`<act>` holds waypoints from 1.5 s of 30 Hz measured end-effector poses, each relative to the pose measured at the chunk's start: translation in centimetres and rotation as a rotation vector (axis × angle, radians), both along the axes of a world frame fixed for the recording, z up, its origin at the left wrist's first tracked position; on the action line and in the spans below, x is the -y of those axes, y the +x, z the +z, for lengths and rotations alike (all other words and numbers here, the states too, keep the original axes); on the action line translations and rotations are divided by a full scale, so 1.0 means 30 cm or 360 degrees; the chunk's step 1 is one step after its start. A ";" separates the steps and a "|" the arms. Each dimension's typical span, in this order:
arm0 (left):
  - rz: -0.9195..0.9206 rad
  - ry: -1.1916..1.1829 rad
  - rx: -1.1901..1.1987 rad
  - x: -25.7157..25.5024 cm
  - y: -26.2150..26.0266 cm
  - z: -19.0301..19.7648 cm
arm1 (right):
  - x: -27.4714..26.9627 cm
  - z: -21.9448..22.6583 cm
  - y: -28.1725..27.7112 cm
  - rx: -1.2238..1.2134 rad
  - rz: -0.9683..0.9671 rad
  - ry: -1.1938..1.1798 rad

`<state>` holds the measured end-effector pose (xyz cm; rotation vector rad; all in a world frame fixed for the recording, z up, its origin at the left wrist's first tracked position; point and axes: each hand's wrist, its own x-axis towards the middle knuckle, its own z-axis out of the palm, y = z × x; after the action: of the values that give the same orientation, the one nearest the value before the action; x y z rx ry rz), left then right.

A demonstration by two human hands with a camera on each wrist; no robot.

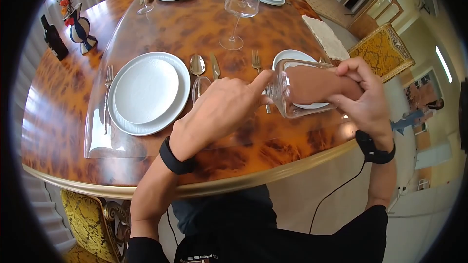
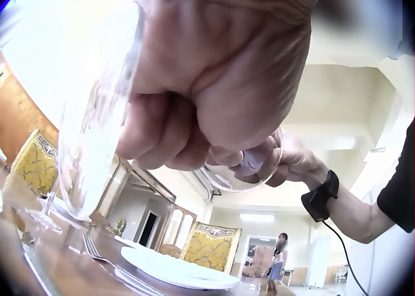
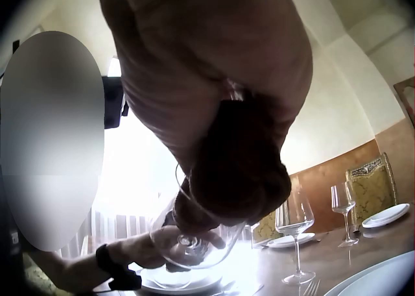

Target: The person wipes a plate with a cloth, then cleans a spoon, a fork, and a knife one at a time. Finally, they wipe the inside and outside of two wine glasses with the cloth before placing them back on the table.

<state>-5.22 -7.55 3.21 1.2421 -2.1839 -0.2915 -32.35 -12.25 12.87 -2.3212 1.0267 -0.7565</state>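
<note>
A wine glass (image 1: pixel 282 109) is held on its side above the table's right part, its mouth toward the right. My left hand (image 1: pixel 219 109) grips it at the stem end; the stem is mostly hidden by the fingers. At the mouth, my right hand (image 1: pixel 365 97) holds a brown, cloth-like piece (image 1: pixel 317 85) that reaches into the bowl. In the right wrist view the piece (image 3: pixel 233 160) looks dark under my right hand (image 3: pixel 207 56). My left hand (image 2: pixel 227 69) has curled fingers in the left wrist view. Another glass (image 1: pixel 197 90) is partly hidden behind my left hand.
Stacked plates (image 1: pixel 146 90), a fork (image 1: pixel 106 97), a spoon (image 1: pixel 197 64) and a knife (image 1: pixel 215 65) lie on the left. A tall glass (image 1: pixel 235 29) stands beyond my hands. A dark bottle (image 1: pixel 54 40) and vase (image 1: pixel 82 33) stand far left. Chairs surround the table.
</note>
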 end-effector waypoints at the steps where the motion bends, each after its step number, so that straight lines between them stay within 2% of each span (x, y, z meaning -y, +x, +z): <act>1: 0.0028 -0.0028 -0.0011 -0.001 -0.003 -0.001 | -0.004 -0.016 0.016 -0.0002 -0.0038 -0.0043; 2: 0.0059 -0.0057 -0.0019 -0.001 -0.003 -0.002 | -0.006 -0.025 0.025 -0.0003 -0.0073 -0.0087; 3: 0.0094 -0.0084 -0.0026 -0.002 0.001 -0.004 | 0.006 -0.024 0.033 0.0134 0.0035 0.0107; 6: 0.0056 0.0010 0.0002 0.013 -0.005 -0.010 | 0.070 0.006 0.026 -0.0004 0.0277 0.0455; 7: 0.0059 -0.0008 -0.0018 0.023 -0.004 -0.020 | 0.074 0.029 0.041 -0.0199 0.0286 0.0469; 10: 0.0098 -0.0088 -0.0054 0.053 0.008 -0.041 | 0.085 0.047 0.106 -0.0738 0.0236 -0.0449; 14: 0.0204 -0.0202 -0.0103 0.064 0.046 -0.061 | 0.110 -0.010 0.164 -0.0375 0.0076 -0.0794; 15: 0.0214 -0.0217 -0.0117 0.063 0.058 -0.066 | 0.130 -0.034 0.157 -0.0155 0.0019 -0.0456; 18: 0.0248 -0.0170 -0.0032 0.047 0.061 -0.038 | 0.143 -0.052 0.171 0.0510 0.0161 0.0504; 22: 0.0301 -0.0169 0.0140 0.049 0.074 -0.031 | 0.170 -0.057 0.142 -0.0197 0.0263 0.0394; 23: 0.0324 -0.0165 0.0166 0.052 0.070 -0.030 | 0.199 -0.071 0.120 -0.0351 0.0376 0.0103; 26: 0.0451 -0.0162 0.0161 0.055 0.087 -0.031 | 0.233 -0.070 0.115 -0.0332 0.0049 -0.0557; 27: 0.0500 -0.0173 0.0154 0.057 0.098 -0.026 | 0.251 -0.094 0.108 -0.0251 -0.0110 -0.0738; 29: 0.0562 -0.0142 0.0131 0.058 0.109 -0.019 | 0.261 -0.151 0.116 0.0009 -0.0355 -0.0544; 31: 0.0588 -0.0170 0.0006 0.062 0.124 -0.019 | 0.241 -0.188 0.142 0.0238 -0.0473 -0.0419; 34: 0.0600 -0.0260 -0.0358 0.068 0.148 -0.017 | 0.296 -0.306 0.156 0.0775 -0.0489 -0.0601; 35: 0.0634 -0.0274 -0.0504 0.072 0.161 -0.006 | 0.294 -0.330 0.177 0.1013 -0.0395 -0.0548; 37: 0.0765 -0.0230 -0.0721 0.088 0.202 0.006 | 0.262 -0.361 0.217 0.1155 -0.0312 -0.0551; 38: 0.0796 -0.0209 -0.1099 0.103 0.207 0.014 | 0.248 -0.371 0.224 0.1217 -0.0273 -0.0558; 40: 0.0663 -0.0308 -0.1414 0.143 0.242 0.063 | 0.240 -0.382 0.214 0.1197 -0.0288 -0.0562; 42: 0.0707 -0.0341 -0.1133 0.219 0.333 0.091 | 0.243 -0.390 0.208 0.1237 -0.0283 -0.0505; 43: 0.0757 -0.0298 -0.0875 0.257 0.389 0.106 | 0.242 -0.392 0.206 0.1249 -0.0280 -0.0509; 45: 0.0741 -0.0125 -0.0889 0.347 0.462 0.084 | 0.240 -0.394 0.205 0.1276 -0.0273 -0.0520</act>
<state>8.63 -17.97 5.73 1.3806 -1.3833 -0.3084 -26.19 -19.44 1.06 -1.8595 0.7569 -1.8358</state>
